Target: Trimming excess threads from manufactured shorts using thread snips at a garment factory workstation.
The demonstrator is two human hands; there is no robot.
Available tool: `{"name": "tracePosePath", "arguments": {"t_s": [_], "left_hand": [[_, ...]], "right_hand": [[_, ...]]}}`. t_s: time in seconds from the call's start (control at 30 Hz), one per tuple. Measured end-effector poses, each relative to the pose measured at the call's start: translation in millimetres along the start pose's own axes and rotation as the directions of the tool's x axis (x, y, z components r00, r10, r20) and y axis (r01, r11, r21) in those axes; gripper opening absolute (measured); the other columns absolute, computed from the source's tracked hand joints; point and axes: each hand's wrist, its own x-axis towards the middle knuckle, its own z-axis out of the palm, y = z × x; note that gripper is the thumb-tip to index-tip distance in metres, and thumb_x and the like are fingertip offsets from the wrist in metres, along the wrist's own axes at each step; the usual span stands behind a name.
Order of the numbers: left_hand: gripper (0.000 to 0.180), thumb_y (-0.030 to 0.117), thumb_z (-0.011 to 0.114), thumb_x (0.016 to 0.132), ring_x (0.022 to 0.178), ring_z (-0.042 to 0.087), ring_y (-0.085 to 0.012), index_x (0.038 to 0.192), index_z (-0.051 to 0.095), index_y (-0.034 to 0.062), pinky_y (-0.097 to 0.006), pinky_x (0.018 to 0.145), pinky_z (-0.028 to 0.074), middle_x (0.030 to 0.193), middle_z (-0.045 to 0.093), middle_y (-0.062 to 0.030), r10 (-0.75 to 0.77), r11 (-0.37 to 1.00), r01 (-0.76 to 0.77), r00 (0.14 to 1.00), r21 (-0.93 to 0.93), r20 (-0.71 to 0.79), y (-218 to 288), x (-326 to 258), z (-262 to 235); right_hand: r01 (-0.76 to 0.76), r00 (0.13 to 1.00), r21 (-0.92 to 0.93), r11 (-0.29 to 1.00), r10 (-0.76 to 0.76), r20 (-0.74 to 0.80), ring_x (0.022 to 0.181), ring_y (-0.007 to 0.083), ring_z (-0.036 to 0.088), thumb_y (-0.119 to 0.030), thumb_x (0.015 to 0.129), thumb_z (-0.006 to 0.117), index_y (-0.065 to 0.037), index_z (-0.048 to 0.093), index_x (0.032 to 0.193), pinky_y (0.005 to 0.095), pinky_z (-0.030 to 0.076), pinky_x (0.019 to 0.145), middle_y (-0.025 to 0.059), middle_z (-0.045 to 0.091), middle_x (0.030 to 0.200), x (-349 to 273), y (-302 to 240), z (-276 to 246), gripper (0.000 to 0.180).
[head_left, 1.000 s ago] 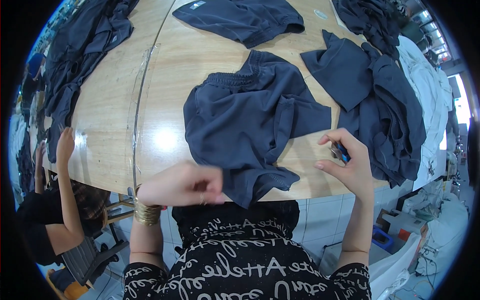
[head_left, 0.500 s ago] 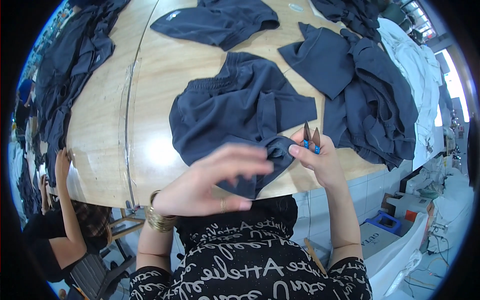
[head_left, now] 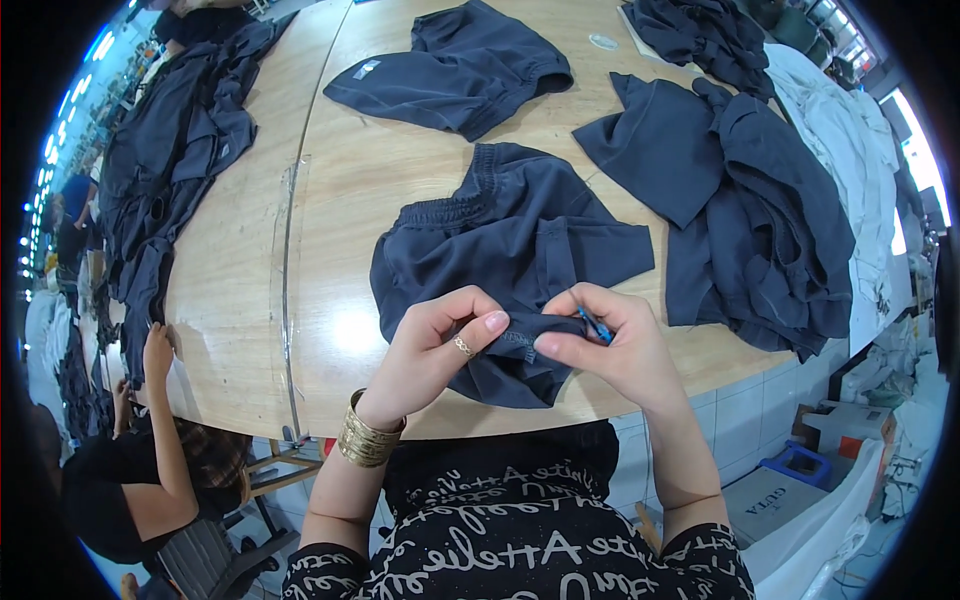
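Observation:
A pair of dark navy shorts [head_left: 480, 255] with a gathered elastic waistband lies on the wooden table in front of me. My left hand [head_left: 445, 340] pinches a stitched edge of the cloth between thumb and fingers. Just to its right, my right hand [head_left: 610, 345] grips the same edge. Small blue-handled thread snips [head_left: 595, 325] are tucked in the right hand, their blades mostly hidden by fingers and fabric. Between the hands, a line of stitching shows on the cloth.
More navy shorts [head_left: 460, 70] lie farther back on the table [head_left: 340, 200]. A heap of dark garments [head_left: 770, 220] is at right, beside white cloth [head_left: 840, 150]. Along the left runs another dark pile [head_left: 170, 150], where a co-worker's hand [head_left: 158, 350] rests. A blue stool [head_left: 795, 465] stands below.
My left hand has come in from open and moving to pinch the fabric edge. The snips have turned in my right hand, blades no longer pointing up. The view has shifted slightly.

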Motion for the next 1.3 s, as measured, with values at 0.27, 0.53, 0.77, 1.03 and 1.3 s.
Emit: {"name": "tracePosePath", "arguments": {"t_s": [0.27,0.53,0.77,1.03,1.3], "left_hand": [[0.019,0.017,0.068,0.083,0.067,0.047,-0.0055,0.084,0.061,-0.0007,-0.022,0.059,0.039,0.075,0.055,0.0001,0.176,0.899,-0.154,0.984,0.409,-0.017,8,-2,-4],[0.023,0.021,0.063,0.087,0.064,0.039,-0.0022,0.082,0.061,-0.001,-0.019,0.056,0.034,0.069,0.049,0.0048,-0.076,0.996,0.069,0.989,0.058,0.129,11,2,-8],[0.023,0.021,0.061,0.089,0.066,0.039,-0.0006,0.082,0.063,-0.0007,-0.017,0.057,0.033,0.069,0.05,0.0067,-0.161,0.984,0.153,0.983,0.093,0.09,16,0,-11],[0.02,0.015,0.057,0.091,0.067,0.042,-0.0004,0.084,0.064,-0.0024,-0.017,0.061,0.035,0.07,0.053,0.0061,-0.175,0.976,0.175,0.985,-0.129,0.007,2,1,-8],[0.016,0.006,0.062,0.084,0.086,0.057,-0.0108,0.099,0.064,0.0011,-0.024,0.078,0.045,0.093,0.063,-0.005,0.088,0.983,-0.11,0.985,0.15,0.147,0,-3,-12]], "right_hand": [[0.011,0.999,-0.008,1.0,-0.011,0.044,0.063,-0.0004,0.042,-0.009,0.077,0.072,-0.001,0.062,0.08,0.017,0.032,0.054,-0.0066,0.052,0.069,12,7,6,0.014],[-0.017,0.995,0.093,0.996,0.008,0.103,0.064,0.0001,0.043,-0.01,0.077,0.072,-0.001,0.062,0.084,0.0167,0.034,0.056,-0.0049,0.054,0.07,14,0,7,0.015],[0.088,0.996,0.141,0.986,-0.085,-0.03,0.067,0.0009,0.044,-0.003,0.077,0.068,-0.001,0.061,0.087,0.0161,0.035,0.06,-0.0056,0.05,0.072,7,4,-4,0.012],[0.097,0.982,-0.055,0.994,-0.104,-0.156,0.065,0.0009,0.041,0.0,0.077,0.064,-0.002,0.06,0.084,0.0153,0.033,0.061,-0.0057,0.049,0.072,11,12,1,0.008],[0.025,0.991,0.346,0.938,0.022,-0.133,0.062,0.0003,0.044,-0.001,0.078,0.062,-0.004,0.061,0.084,0.0152,0.032,0.056,-0.0056,0.052,0.07,12,19,-3,0.007]]}}
